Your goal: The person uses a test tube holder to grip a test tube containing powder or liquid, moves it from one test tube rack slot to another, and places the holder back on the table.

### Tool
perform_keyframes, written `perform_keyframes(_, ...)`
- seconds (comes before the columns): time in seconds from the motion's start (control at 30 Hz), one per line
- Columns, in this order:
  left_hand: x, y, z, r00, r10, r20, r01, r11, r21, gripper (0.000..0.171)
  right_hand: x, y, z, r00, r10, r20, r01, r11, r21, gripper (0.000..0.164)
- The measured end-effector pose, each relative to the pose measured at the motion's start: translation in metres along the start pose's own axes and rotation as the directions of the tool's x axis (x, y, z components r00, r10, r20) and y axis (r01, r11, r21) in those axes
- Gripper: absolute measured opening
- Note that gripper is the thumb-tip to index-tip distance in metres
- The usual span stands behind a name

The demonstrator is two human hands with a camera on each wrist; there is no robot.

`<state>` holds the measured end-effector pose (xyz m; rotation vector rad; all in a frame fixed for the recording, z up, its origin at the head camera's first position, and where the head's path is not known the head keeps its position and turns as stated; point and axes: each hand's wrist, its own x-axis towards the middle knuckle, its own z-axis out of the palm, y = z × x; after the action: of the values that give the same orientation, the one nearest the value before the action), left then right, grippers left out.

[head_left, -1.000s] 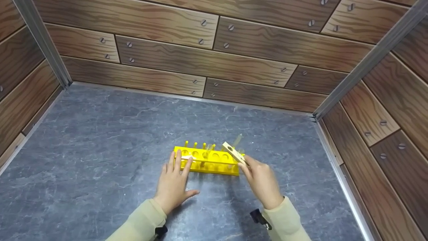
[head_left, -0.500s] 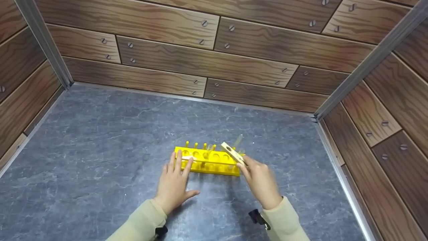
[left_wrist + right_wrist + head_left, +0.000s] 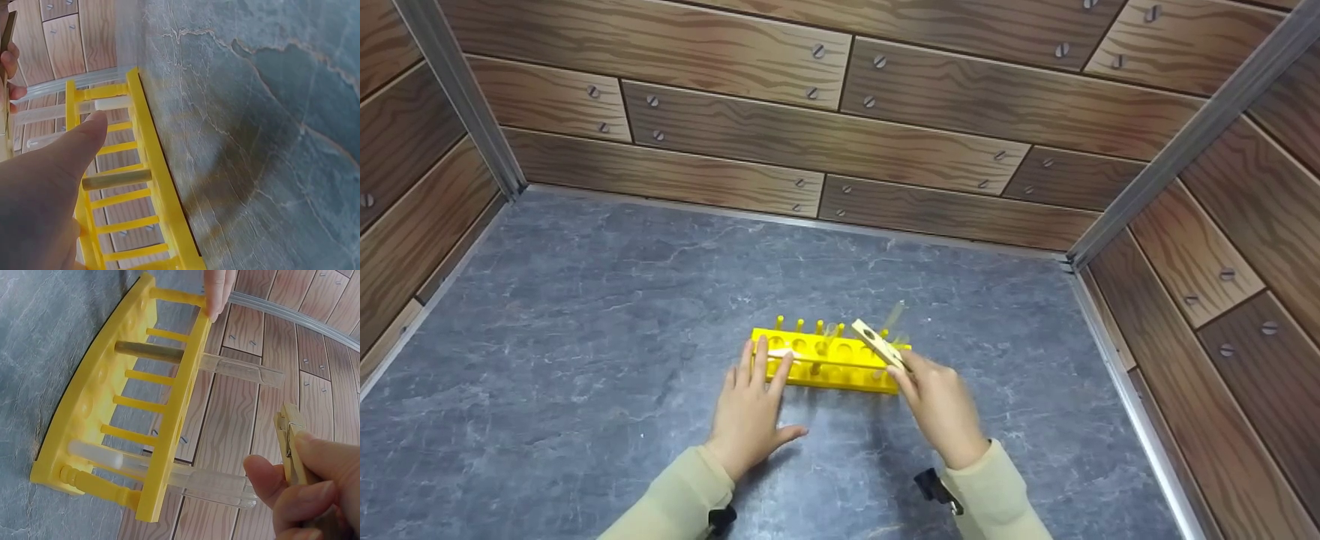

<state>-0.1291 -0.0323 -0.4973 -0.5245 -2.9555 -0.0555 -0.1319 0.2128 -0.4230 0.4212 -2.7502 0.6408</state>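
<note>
– Why is the left hand (image 3: pixel 750 420) spread over the end of that yellow rack (image 3: pixel 847 386)?

– To steady it, I'd guess. Its straight fingers rest on the top at the left end, gripping nothing, thumb stretched out to the side. The rack stands on the grey table (image 3: pixel 607 315), just ahead of both hands, and looks light enough to slide

– And the right hand (image 3: pixel 945 405)?

– That one pinches the wooden clip (image 3: pixel 883 345) between thumb and fingers, above the rack's right end. The holed tip points away from the hand, which leaves it unobstructed; I see nothing between its jaws

– So it has neither tube?

– No, the right wrist view shows it apart from both. The tube with brown contents (image 3: pixel 149 351) sits near the rack's middle, the tube with white contents (image 3: pixel 95 453) at the right end. The holes presumably keep them upright

– Why that spacing?

– I can't tell
</note>
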Motion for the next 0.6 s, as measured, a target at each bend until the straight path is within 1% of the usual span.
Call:
perform_keyframes(0.13,-0.0001,0.0001,-0.0005,1.0,-0.006,0.011,0.006,1.0,-0.012,0.103,0.0016,-0.0014,0.0001,1.0,-0.007,0.005,0.007,1.0,-0.006,0.027)
perform_keyframes(0.37,-0.0006,-0.0001,0.0003,1.0,-0.007,0.01,0.007,1.0,-0.022,0.103,0.0022,-0.0045,-0.0002,0.999,0.019,0.032,-0.019,1.0,0.003,0.033)
perform_keyframes(0.6,0.0004,0.0008,0.0,1.0,0.003,-0.001,-0.003,1.0,-0.019,0.103,0.0022,-0.0045,0.0013,1.0,-0.001,0.021,0.001,1.0,-0.004,0.033)
